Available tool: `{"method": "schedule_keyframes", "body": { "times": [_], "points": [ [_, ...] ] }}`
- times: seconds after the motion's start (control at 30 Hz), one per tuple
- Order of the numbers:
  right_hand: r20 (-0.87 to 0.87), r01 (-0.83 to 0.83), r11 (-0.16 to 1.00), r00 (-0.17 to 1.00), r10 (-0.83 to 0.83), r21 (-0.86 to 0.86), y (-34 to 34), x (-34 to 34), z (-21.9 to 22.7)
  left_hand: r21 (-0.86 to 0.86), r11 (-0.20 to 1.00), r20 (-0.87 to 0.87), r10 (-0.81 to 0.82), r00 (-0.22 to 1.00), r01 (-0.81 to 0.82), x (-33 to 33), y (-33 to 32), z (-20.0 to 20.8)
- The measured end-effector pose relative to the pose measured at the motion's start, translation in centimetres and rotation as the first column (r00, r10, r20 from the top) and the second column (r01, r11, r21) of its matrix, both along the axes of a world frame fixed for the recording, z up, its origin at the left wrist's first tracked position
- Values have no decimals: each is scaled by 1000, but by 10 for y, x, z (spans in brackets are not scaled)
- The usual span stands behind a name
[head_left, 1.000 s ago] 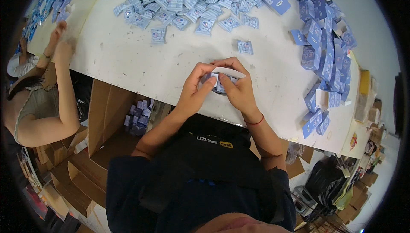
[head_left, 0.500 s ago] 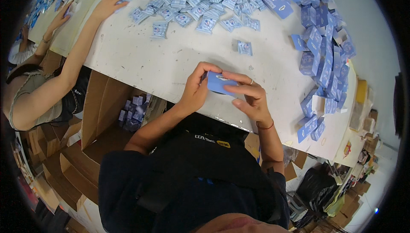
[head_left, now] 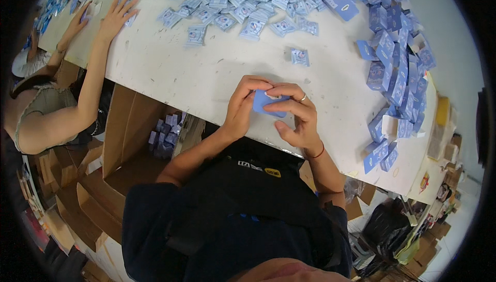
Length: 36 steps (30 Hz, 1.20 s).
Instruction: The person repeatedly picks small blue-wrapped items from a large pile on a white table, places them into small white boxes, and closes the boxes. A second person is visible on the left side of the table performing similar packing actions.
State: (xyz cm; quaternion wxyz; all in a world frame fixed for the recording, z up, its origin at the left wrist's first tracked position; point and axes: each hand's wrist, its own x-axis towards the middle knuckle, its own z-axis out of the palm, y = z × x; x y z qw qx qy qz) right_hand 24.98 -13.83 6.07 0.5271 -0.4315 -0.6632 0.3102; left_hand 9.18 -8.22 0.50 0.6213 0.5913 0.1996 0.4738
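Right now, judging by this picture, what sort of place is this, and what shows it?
Probably a packing workshop: small blue packets lie heaped on a long white table, blue boxes are piled at its right side, and a large carton stands below its edge.

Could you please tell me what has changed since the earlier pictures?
The small box first showed a raised white flap; now its blue face is up. The right hand has left the opening; its fingers lie across that face. A co-worker's hand has reached forward over the table. The left hand keeps hold; the lone packet and packet pile stayed put.
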Motion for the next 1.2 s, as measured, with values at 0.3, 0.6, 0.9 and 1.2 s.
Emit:
{"method": "schedule_keyframes", "body": {
  "times": [0.3,0.6,0.9,1.2],
  "points": [
    [187,148,978,967,-174,144,0,-6,-14,118,993,-49,25,998,-19,0,-10,-5],
    [124,77,995,990,-70,-56,-14,7,-2,207,978,-163,44,986,-9,-4,-13,2],
    [28,111,993,994,-109,-47,-17,8,-16,234,962,-62,157,986,-139,3,-10,-18],
    [484,84,957,848,-216,279,-18,22,-7,753,640,-294,122,948,152,-20,33,12]
  ]
}}
